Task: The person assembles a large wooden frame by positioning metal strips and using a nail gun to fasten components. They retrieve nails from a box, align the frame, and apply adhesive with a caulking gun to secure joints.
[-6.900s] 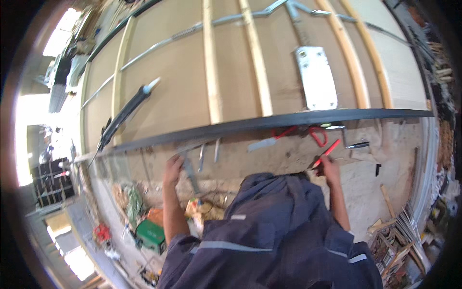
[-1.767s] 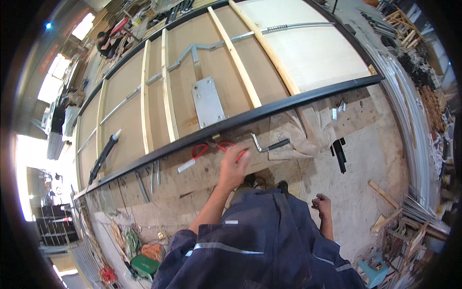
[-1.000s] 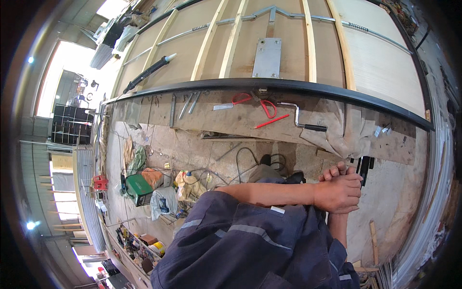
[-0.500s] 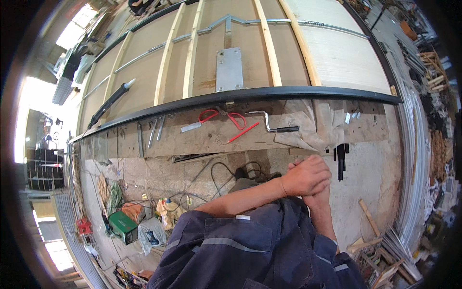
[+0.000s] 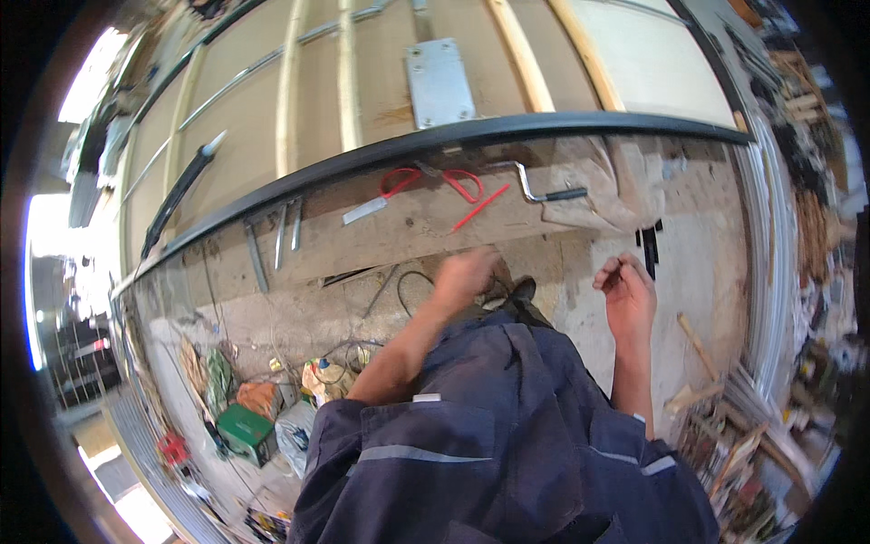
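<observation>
Over the floor at the near side of the brown bench point(image 5: 349, 249), a person in a dark-blue jacket with grey reflective stripes point(image 5: 507, 426) has 2 bare hands raised and well apart. The left grip point(image 5: 468, 275) is blurred, its fingers curled downward, and I cannot tell whether it is clenched or holds anything. The right grip point(image 5: 627, 283) is released, palm turned up, fingers loosely bent around nothing. Just beyond the left grip, a thin red stick point(image 5: 480, 208) lies aslant on the bench, apart from the fingers. Near it rest a pair of red-handled scissors point(image 5: 430, 170), a flat pale-grey strip point(image 5: 364, 212) and a bent metal crank with a black handle point(image 5: 564, 194). Right of the crank spreads a crumpled beige sheet point(image 5: 607, 186); beyond the right fingertips, slim black bars point(image 5: 649, 254) show. Farther back stretches a large black-framed panel point(image 5: 408, 150) crossed by pale wooden slats point(image 5: 348, 82), bearing a silvery rectangular metal plate point(image 5: 441, 83) and, at left, a black caulking gun point(image 5: 179, 195).
</observation>
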{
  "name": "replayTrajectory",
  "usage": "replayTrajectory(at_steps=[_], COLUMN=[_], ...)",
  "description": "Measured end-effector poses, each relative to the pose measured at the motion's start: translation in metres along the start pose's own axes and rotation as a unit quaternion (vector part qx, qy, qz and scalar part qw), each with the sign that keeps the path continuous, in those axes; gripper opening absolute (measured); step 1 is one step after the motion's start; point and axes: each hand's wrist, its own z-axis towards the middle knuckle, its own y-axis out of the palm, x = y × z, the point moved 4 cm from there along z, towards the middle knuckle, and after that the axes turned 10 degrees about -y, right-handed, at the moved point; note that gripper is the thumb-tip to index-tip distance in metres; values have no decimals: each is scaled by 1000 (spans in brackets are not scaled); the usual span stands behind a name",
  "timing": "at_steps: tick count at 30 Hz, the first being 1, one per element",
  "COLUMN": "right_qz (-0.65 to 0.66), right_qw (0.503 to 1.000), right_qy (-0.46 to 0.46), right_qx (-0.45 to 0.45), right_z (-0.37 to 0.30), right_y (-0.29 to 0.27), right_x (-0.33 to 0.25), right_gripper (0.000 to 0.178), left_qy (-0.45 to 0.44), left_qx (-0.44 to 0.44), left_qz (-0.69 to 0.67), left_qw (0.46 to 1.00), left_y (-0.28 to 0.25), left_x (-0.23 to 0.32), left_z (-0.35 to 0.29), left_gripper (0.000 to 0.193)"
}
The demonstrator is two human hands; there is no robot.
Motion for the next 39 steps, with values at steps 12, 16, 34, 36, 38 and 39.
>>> replayTrajectory(at_steps=[12, 16, 34, 36, 38, 39], right_qz=[-324, -527, -516, -530, -534, -529], right_qw=[869, 803, 678, 651, 635, 620], right_qy=[340, 270, 389, 366, 350, 348], right_qx=[157, -65, -351, -402, -435, -464], right_z=[-148, -180, 98, 82, 69, 58], right_y=[-275, -306, -141, -96, -58, -43], right_x=[155, 154, 208, 232, 256, 271], right_gripper=[39, 21, 43, 45, 43, 42], left_qy=[-356, -438, -779, -774, -763, -765], left_qx=[104, 132, 283, 315, 290, 297], left_qz=[67, 112, -190, -236, -304, -289], left_qw=[926, 882, 527, 495, 491, 493], left_y=[-39, -36, 240, 273, 250, 257], left_x=[-158, -146, -71, -65, -46, -52], left_z=[-177, -171, -540, -549, -519, -521], left_gripper=[38, 37, 37, 38, 42, 41])
